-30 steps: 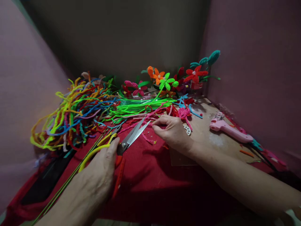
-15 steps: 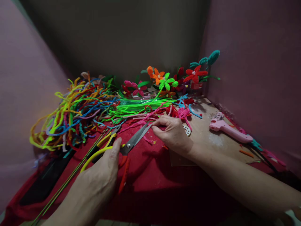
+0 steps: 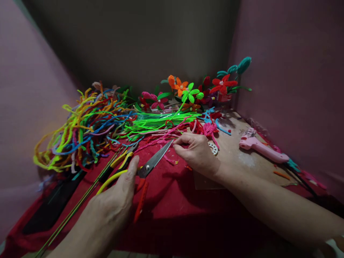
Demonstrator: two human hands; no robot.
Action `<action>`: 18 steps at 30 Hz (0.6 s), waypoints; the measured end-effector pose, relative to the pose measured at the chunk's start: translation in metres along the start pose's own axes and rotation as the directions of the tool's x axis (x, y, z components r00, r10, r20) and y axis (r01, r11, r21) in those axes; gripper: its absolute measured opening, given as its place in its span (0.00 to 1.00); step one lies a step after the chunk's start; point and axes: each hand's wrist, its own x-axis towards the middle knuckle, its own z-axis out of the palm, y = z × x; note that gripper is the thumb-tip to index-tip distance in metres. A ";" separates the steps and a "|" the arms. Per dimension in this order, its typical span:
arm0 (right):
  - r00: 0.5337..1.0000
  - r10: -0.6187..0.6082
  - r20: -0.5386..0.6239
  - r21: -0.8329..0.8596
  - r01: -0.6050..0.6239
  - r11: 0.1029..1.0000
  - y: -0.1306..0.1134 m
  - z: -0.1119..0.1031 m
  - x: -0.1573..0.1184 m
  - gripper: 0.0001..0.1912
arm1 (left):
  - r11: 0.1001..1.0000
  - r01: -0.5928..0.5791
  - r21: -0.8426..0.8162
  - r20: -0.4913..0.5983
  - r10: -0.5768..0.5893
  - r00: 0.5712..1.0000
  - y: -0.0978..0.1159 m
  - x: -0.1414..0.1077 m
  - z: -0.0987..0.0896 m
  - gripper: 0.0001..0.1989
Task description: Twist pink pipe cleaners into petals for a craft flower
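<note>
My left hand [image 3: 118, 197] is wrapped round the yellow handle of a pair of scissors [image 3: 157, 160]. The blades are closed together and point up and right, their tips at the fingers of my right hand [image 3: 197, 152]. That hand is pinched shut at the thumb and forefinger; what lies between them is too small to make out. Just beyond both hands are pink pipe cleaners [image 3: 172, 134] and a bundle of green pipe cleaners [image 3: 158, 122]. Yellow-and-black pliers [image 3: 122, 161] lie beside the scissors, left of the blades.
A tangled heap of coloured pipe cleaners [image 3: 80, 129] covers the left back. Pipe cleaner flowers [image 3: 190, 93] stand along the back. A pink glue gun [image 3: 264, 149] rests on a brown board [image 3: 242, 168] at right. Red cloth [image 3: 172, 193] covers the table; walls rise behind and on both sides.
The scissor blades have closed together, and the yellow handle has drawn in towards my left palm. My right hand has stayed nearly still.
</note>
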 end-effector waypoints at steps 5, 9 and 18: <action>0.936 0.325 0.134 0.241 -0.348 0.906 0.001 -0.001 0.004 0.07 | 0.991 0.083 0.108 0.144 -0.099 0.985 -0.017 0.010 -0.002 0.35; 0.855 0.448 0.260 0.503 -0.516 0.693 0.006 0.000 0.008 0.05 | 0.966 0.259 0.022 0.372 -0.248 0.894 -0.030 0.039 0.009 0.30; 0.834 0.404 0.376 0.659 -0.547 0.516 0.012 0.002 0.008 0.05 | 0.970 0.239 -0.034 0.447 -0.199 0.872 -0.043 0.069 0.031 0.24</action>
